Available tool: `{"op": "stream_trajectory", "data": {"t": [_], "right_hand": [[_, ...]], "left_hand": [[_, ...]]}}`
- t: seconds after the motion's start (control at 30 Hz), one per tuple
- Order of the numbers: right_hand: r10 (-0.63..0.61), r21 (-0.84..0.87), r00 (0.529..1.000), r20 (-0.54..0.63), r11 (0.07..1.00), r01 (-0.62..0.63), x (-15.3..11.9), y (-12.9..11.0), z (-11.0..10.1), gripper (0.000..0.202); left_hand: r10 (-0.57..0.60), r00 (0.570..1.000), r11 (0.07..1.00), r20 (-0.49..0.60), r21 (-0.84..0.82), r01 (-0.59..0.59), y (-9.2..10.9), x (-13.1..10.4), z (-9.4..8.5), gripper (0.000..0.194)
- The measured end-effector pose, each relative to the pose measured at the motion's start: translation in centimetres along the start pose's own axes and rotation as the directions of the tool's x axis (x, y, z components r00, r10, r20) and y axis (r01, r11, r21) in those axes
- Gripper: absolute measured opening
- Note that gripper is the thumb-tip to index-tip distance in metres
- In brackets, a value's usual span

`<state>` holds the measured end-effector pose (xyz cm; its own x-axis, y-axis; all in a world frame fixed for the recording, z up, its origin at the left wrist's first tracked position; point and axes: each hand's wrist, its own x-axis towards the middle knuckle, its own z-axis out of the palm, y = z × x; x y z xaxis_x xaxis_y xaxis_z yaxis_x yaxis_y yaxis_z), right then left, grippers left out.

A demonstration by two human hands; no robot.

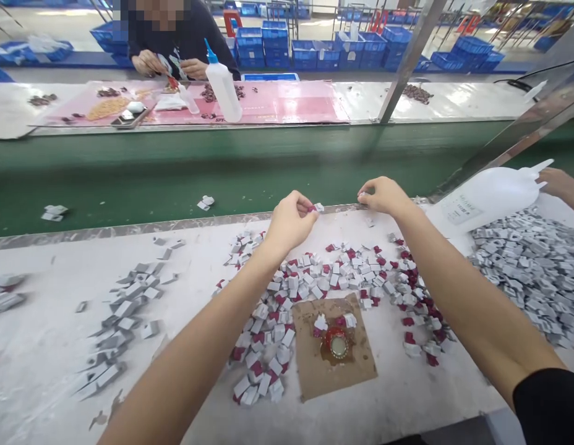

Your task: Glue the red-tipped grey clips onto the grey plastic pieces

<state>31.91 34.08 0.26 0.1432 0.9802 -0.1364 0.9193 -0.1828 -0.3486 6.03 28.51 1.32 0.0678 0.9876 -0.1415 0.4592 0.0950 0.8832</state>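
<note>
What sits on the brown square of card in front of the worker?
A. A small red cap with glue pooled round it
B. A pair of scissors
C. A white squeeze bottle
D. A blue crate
A: the brown card carries a small red cap in a dark wet patch, with a few small pieces beside it.

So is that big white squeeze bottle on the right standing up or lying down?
Tipped over. The white squeeze bottle lies nearly on its side at the worktable's right edge, nozzle pointing right and slightly up, beside the grey pieces.
</note>
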Motion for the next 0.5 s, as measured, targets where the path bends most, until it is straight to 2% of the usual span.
{"op": "stream_trajectory", "data": {"t": [0.1,0.23,0.3,0.4,0.5], "right_hand": [[-0.018,0.028,0.998,0.067,0.999,0.016,0.5,0.5,0.4,0.033],[-0.005,0.096,0.999,0.041,0.995,0.001,0.1,0.6,0.5,0.035],[-0.002,0.157,1.000,0.013,0.988,0.000,-0.5,0.7,0.3,0.029],[0.002,0.279,1.000,-0.031,0.960,0.007,-2.2,1.0,-0.6,0.016],[-0.002,0.382,0.998,-0.067,0.924,0.028,-5.7,1.4,-1.8,0.024]], "left_hand": [[-0.058,0.998,0.997,0.014,0.051,0.057,0.4,4.6,2.8,0.015],[-0.116,0.992,0.990,0.056,0.088,0.111,0.5,8.3,5.7,0.042],[-0.133,0.989,0.986,0.065,0.107,0.125,0.7,9.0,6.3,0.044],[-0.132,0.990,0.981,0.046,0.151,0.124,1.0,9.0,6.4,0.043],[-0.113,0.994,0.976,0.007,0.185,0.110,1.3,7.7,5.5,0.041]]}}
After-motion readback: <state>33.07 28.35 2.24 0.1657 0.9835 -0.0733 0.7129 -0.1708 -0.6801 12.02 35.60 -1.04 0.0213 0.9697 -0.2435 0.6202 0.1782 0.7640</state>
